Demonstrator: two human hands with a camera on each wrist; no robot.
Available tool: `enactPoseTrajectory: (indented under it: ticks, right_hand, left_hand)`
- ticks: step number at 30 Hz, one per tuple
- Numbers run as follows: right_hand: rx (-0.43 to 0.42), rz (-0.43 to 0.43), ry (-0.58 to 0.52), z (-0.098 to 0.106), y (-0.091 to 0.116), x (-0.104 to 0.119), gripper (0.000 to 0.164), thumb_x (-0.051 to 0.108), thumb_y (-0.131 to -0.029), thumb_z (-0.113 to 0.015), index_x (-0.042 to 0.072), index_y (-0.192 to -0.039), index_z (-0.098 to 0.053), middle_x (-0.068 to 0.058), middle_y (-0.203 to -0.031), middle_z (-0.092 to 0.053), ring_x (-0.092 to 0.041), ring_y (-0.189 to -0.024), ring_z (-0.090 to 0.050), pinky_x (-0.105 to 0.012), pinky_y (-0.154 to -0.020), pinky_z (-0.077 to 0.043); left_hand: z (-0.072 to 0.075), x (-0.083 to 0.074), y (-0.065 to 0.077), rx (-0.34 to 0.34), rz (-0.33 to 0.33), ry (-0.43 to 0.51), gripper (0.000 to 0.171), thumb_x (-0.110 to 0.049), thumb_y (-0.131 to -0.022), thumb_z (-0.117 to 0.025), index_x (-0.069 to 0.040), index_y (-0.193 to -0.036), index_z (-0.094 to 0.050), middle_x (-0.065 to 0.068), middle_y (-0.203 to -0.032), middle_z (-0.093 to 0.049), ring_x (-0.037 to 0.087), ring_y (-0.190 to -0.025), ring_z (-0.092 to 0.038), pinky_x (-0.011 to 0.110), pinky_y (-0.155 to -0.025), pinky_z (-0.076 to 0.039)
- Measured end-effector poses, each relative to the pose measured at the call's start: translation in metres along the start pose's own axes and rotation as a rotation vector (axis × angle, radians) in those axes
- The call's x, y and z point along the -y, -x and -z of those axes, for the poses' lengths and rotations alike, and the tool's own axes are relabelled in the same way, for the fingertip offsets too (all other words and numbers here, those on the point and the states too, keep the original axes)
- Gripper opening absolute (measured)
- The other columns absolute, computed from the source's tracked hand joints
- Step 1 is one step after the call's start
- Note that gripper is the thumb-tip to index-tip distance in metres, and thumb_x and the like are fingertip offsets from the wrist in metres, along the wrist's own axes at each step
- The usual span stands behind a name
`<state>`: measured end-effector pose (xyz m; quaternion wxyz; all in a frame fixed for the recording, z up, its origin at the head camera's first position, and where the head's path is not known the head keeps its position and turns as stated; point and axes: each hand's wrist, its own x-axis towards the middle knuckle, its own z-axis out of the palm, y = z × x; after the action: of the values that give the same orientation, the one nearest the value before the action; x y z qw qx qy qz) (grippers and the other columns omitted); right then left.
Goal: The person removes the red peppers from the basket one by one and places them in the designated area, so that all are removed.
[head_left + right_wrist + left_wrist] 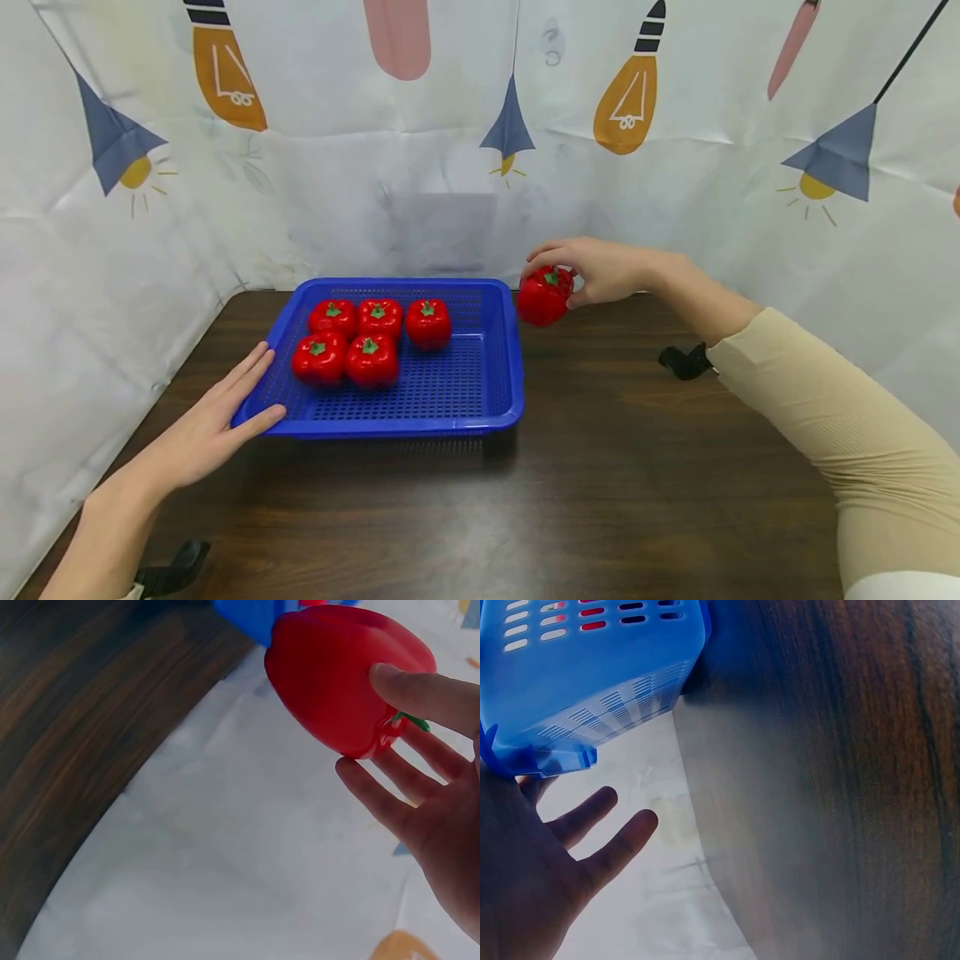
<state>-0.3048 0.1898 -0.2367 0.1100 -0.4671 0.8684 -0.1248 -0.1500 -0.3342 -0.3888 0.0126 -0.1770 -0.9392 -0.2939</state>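
A: Main item, where was it?
B: The glossy red bell pepper with a green stem (542, 303) was just beside the right end of the blue rectangular perforated plastic basket (375, 428), near its back corner. Outside it.
A: Hands?
B: Right hand (600, 268) gripped that pepper, thumb on one side, fingers on the other. Left hand (213, 421) was wide, fingers spread, resting on the basket's left rim.
A: Basket contents?
B: Five similar red peppers (372, 362), left and middle: three at the back, two in front, stems showing.
A: Surroundings?
B: Dark brown wood-grain table (600, 492) under the basket; white cloth with printed lamps and bulbs (330, 183) behind. Beige sleeve (817, 417) on the right arm, small black curved object (684, 363) beside its cuff.
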Motion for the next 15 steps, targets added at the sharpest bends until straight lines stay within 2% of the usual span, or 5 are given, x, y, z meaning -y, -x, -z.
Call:
enactPoseTrajectory:
  ticks: [5,15]
  right_hand:
    - [0.025,-0.069,-0.026,-0.005,0.006,-0.013,0.064,-0.009,-0.080,-0.079,0.011,-0.138,-0.061,-0.015,-0.150,-0.048,-0.039,-0.135,-0.044,-0.052,-0.095,-0.054]
    - [0.038,-0.128,-0.058,-0.023,0.007,-0.038,0.064,-0.011,-0.080,-0.076,0.011,-0.138,-0.062,-0.017,-0.151,-0.048,-0.042,-0.136,-0.043,-0.054,-0.096,-0.053]
  left_hand:
    - [0.002,-0.002,0.002,0.012,0.017,0.019,0.083,-0.034,-0.102,-0.062,-0.015,-0.166,-0.014,0.013,-0.172,-0.003,0.050,-0.152,-0.008,0.079,-0.110,-0.012]
    - [0.004,-0.001,0.001,0.009,0.019,0.025,0.083,-0.034,-0.102,-0.061,-0.015,-0.166,-0.013,0.010,-0.172,-0.002,0.049,-0.152,-0.007,0.079,-0.110,-0.013]
